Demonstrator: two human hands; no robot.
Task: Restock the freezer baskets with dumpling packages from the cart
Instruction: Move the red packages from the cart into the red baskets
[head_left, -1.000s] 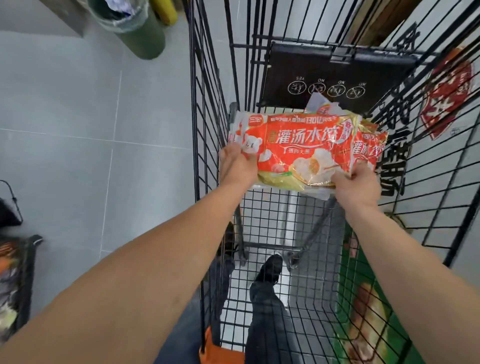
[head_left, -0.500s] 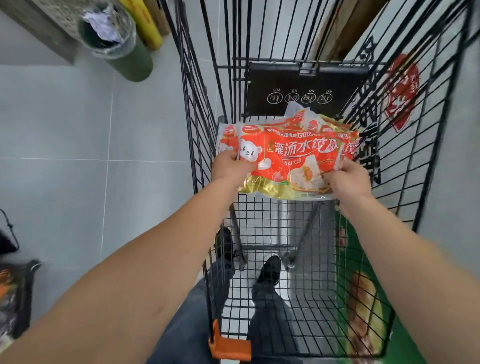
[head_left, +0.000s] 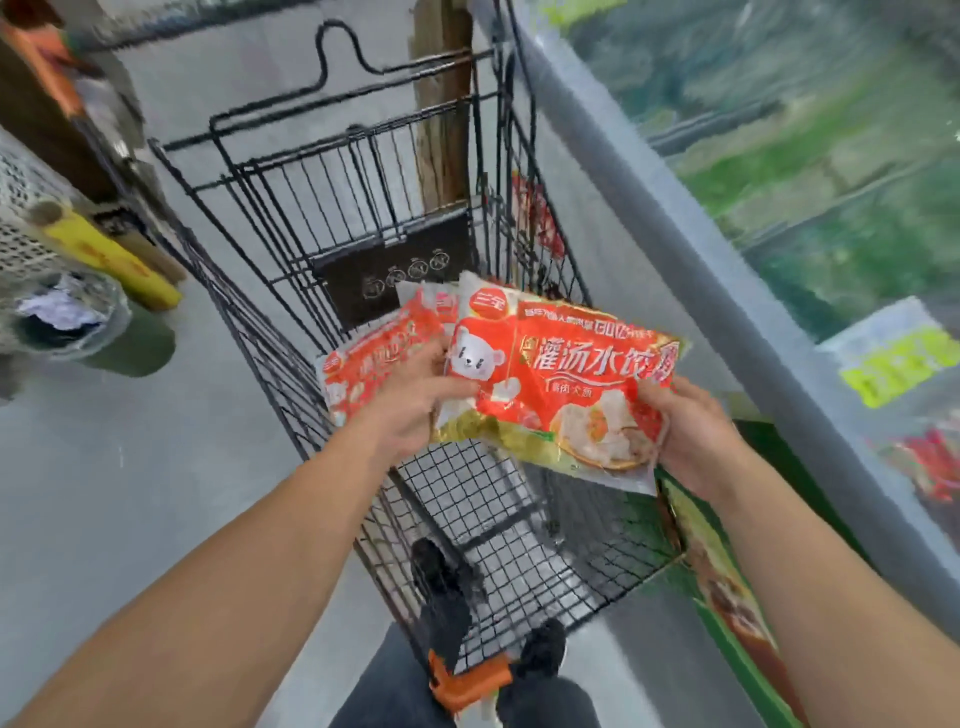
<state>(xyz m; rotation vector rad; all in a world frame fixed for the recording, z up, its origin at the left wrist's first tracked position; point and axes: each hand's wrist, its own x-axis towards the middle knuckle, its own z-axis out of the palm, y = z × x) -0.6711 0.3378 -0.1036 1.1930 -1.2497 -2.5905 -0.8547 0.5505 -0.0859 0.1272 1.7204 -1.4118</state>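
By the bin (head_left: 78, 322) on the floor at left stands the black wire cart (head_left: 291, 244), and above its basket the left hand (head_left: 410, 400) and right hand (head_left: 691, 436) each grip an end of the red dumpling packages (head_left: 561, 384), beside the glass-topped freezer (head_left: 779, 156).

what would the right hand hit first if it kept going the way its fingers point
The right hand already grips the front dumpling package; pushing on up and left, it would likely meet the left hand holding the other packages, though depth is unclear.
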